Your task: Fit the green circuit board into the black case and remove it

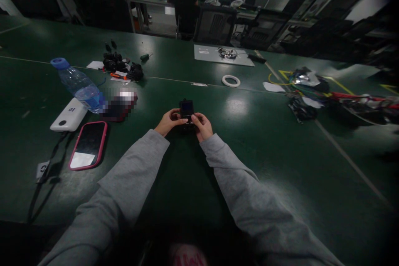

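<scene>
A small black handheld device with a dark screen (187, 108) is held upright between my two hands, over the middle of the green table (174, 166). Its lower face carries small light markings or buttons. My left hand (171, 121) grips its left side, the thumb lying across the lower front. On the opposite edge, my right hand (202, 126) closes round the device with its thumb on the front near the buttons. The device's back and most of my other fingertips are hidden.
On the left are a water bottle (79, 85), a white power bank (69, 115) with a cable, and a pink-cased phone (89, 143). Farther back lie black parts (120, 65), a screwdriver (145, 57) and a tape roll (231, 81). Wires (352, 99) spread at right. People sit beyond.
</scene>
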Tool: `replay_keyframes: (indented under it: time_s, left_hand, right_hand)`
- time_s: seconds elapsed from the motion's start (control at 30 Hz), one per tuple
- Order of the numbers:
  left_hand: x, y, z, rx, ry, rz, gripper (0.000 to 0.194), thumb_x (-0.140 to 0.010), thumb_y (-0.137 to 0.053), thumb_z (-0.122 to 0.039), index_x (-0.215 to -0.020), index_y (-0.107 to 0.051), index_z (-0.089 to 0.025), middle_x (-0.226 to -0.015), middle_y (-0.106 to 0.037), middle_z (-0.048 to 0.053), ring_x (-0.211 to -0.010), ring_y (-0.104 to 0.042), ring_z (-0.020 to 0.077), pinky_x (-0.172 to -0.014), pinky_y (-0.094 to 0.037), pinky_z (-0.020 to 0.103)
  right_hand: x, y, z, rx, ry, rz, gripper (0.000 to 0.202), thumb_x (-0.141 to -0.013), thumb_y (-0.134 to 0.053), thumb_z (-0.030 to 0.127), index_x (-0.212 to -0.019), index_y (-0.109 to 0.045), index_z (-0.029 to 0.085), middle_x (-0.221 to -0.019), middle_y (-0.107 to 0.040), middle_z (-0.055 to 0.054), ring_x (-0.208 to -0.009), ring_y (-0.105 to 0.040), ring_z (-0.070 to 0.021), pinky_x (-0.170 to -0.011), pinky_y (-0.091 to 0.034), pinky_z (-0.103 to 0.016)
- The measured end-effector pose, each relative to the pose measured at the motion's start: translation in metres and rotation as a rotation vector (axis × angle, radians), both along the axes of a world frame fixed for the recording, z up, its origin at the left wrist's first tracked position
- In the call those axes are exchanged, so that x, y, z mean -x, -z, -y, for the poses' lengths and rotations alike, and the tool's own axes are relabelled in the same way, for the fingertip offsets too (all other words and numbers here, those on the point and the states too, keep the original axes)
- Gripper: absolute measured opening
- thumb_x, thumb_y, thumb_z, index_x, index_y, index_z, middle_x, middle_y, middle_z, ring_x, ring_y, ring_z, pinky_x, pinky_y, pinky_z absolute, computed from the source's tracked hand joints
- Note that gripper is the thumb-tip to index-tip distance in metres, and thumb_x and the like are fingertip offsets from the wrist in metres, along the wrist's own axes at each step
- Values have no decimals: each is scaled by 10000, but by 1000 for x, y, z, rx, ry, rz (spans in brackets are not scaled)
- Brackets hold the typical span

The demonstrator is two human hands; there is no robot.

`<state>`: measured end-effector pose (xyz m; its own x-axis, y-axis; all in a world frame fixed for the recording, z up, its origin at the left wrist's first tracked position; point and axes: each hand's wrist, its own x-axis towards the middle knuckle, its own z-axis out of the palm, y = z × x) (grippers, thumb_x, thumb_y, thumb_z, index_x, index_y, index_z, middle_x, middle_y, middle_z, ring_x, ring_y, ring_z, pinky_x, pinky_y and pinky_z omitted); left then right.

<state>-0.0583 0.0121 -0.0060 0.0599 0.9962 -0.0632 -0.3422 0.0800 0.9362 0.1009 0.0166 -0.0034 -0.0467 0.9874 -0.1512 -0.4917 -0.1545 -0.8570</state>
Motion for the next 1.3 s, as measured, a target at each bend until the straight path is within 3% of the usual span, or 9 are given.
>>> replay_keyframes:
  time_s: [0.27, 0.6, 1.3]
  left_hand:
    - [-1, 0, 0, 4, -6, 29, 657, -551, -874, -213, -1135, -575, -173, -855, -644, 6, -855, -634, 158, -907, -458, 379]
    - [-2, -1, 0, 10, -1, 51, 727, -548, -882, -236, -1177, -521, -181, -805, -646, -12, -829, -639, 159, -885, -464, 375]
    - [0, 1, 1, 1, 5, 10, 713, -576, -870, -235, -1196, -526, -167, -823, -606, -12, -830, -603, 146, -861, -454, 348]
  right_hand:
    - [1, 1, -1, 1, 15, 6, 602, -451, -907, 420, -866, -541, 182, -803, -594, 33, -722, -571, -87, -698, -483, -230]
    - [3, 7, 0, -64, -7, 85, 698, -530, -865, 493, -1055, -528, 178, -880, -634, -2, -815, -613, -120, -791, -500, -263]
    - [0, 15, -4, -118, 27, 190, 653, -524, -838, 557, -926, -487, 180, -845, -588, 6, -767, -589, -111, -713, -494, -251]
